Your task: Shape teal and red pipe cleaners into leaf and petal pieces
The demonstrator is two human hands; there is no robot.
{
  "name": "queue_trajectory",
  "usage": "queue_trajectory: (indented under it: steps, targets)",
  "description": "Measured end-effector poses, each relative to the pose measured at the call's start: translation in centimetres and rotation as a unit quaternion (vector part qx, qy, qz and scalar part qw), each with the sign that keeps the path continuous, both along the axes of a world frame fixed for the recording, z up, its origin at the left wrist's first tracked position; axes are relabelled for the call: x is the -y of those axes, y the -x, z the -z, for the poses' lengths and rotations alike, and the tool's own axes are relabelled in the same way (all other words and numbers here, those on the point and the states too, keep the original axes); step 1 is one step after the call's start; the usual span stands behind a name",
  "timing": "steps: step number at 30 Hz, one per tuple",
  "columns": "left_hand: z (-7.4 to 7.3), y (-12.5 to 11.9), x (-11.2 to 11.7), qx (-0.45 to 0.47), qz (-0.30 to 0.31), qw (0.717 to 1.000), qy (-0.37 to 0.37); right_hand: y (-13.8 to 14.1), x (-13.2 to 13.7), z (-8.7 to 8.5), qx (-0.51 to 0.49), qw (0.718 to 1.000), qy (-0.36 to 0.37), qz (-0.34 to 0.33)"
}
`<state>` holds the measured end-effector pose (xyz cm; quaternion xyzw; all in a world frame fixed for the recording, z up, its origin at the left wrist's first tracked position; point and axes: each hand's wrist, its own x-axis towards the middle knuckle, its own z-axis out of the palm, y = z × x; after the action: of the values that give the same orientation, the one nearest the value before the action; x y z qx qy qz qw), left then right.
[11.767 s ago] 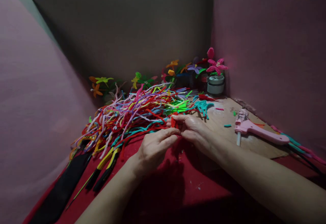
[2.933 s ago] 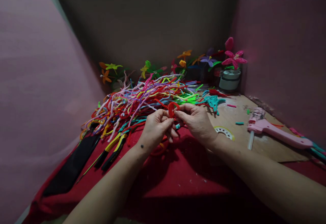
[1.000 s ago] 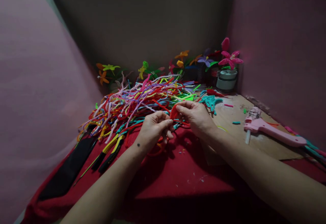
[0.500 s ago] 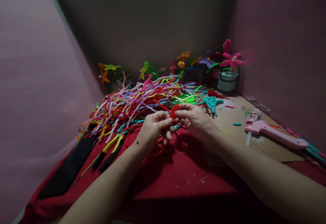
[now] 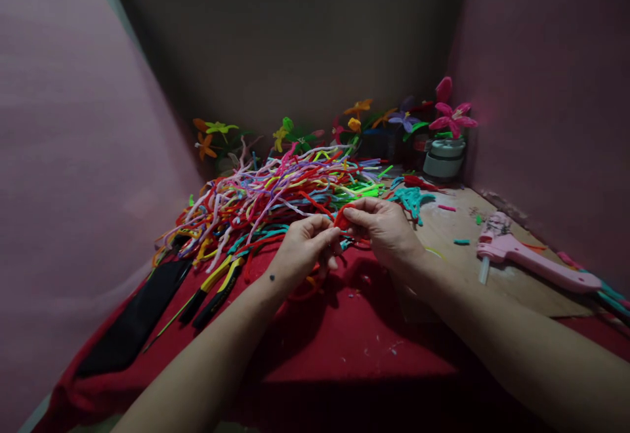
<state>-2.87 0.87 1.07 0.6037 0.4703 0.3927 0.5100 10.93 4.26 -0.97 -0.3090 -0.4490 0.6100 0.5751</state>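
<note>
1. The red fuzzy piece (image 5: pixel 341 218) is the centre of the dial, with twelve pointing away from the person; it sits raised between both hands, in front of the heap.
2. From eight o'clock, the left hand (image 5: pixel 300 249) pinches its near edge between thumb and forefinger, the other fingers curled loosely.
3. From three o'clock, the right hand (image 5: pixel 384 223) has thumb and forefinger clamped on its other side (a red strand shows below this hand; whether it belongs to the same piece, I cannot tell).
4. Toward ten and eleven spreads the tangled heap of coloured stems (image 5: pixel 275 184).
5. At eight lie yellow-and-black pliers handles (image 5: pixel 215 277), with a black strip (image 5: pixel 135 318) farther out on the red cloth (image 5: pixel 354 354).
6. Between two and three, just beyond the right hand, is a turquoise bundle (image 5: pixel 413 200); at two stands a pale jar (image 5: pixel 443 159) below a pink flower (image 5: pixel 453 118).
7. Between three and four, a pink glue gun (image 5: pixel 531 261) lies on the board (image 5: pixel 453 282).
</note>
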Motion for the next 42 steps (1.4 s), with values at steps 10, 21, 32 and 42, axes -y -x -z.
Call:
queue_trajectory:
  steps: [10,21,32,42]
  targets:
    - [0.3,-0.1,-0.2,0.030,-0.026,0.998,-0.041,0.2,0.1,0.2,-0.060,0.995,0.034,-0.069]
    - [1.5,-0.5,-0.2,0.023,-0.077,0.993,-0.088,0.8,0.7,0.2,-0.044,0.995,0.040,-0.079]
    - [3.2,-0.2,0.0,-0.242,-0.133,0.910,-0.308,1.5,1.0,0.4,-0.087,0.974,0.194,-0.077]
    - [1.9,-0.2,-0.4,0.000,-0.046,0.998,-0.044,1.3,1.0,1.0,0.089,0.996,0.009,-0.016]
